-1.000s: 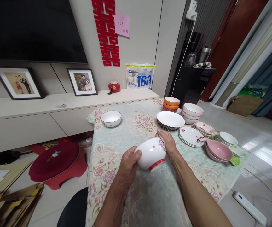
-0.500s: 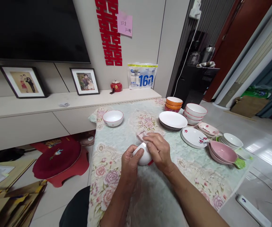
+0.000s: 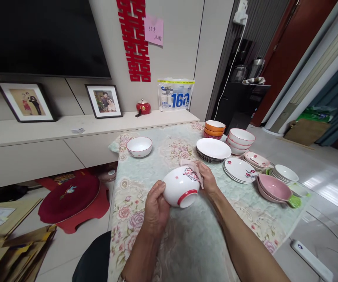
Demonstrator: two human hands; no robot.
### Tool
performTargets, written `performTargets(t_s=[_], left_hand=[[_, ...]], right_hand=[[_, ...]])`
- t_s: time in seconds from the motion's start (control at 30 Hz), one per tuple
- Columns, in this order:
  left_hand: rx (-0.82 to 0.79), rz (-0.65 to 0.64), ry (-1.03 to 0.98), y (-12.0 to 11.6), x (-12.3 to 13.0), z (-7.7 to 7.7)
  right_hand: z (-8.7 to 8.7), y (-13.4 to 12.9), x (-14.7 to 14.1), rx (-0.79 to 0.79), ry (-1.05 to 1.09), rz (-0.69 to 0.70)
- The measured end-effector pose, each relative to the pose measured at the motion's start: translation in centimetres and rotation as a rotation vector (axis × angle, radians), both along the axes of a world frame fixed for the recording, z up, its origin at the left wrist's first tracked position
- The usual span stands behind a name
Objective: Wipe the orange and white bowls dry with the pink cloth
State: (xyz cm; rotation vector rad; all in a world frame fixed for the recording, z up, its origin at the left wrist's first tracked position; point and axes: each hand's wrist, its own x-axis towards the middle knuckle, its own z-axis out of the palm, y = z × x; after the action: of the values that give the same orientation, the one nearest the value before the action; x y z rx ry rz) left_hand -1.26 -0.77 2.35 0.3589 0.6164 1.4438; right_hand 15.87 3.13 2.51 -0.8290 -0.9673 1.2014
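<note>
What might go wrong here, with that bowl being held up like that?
The white bowl with the red foot ring is tilted in midair between the left hand and the right hand; its glossy side could slip and drop onto the tablecloth.

The pale pink cloth lies between right hand and bowl, which might loosen that grip.

The stack of white plates stands just beyond the right hand, so a wide swing might knock it.

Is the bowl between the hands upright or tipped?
Tipped: the bowl is tilted, its red foot ring facing the camera, held by the left hand.
</note>
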Motion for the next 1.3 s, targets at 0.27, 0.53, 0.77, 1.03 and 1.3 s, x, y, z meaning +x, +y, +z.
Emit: performTargets(t_s=[0.27,0.53,0.77,1.03,1.3], left_hand=[[-0.208,-0.025,-0.154,0.7,0.2,-0.5],[0.040,-0.019,-0.009,1.7,0.2,-1.3],[0.111,0.010,0.180,1.5,1.0,-1.3],[-0.009,-0.267,0.318,0.2,1.0,-0.8],[0.016,-0.125,0.048,0.7,0.7,-0.3]], right_hand=[[0.8,-0.5,0.7,-0.204,0.080,0.280],[0.7,-0.5,0.3,-0.190,0.144,0.171],[1.8,-0.6,-0.1,-0.122,0.062,-0.112],[1.2,-2.0,-1.1,0.325,-0.805,-0.429],[1.1,-3.0,-3.1,0.672,-1.144,-0.038]])
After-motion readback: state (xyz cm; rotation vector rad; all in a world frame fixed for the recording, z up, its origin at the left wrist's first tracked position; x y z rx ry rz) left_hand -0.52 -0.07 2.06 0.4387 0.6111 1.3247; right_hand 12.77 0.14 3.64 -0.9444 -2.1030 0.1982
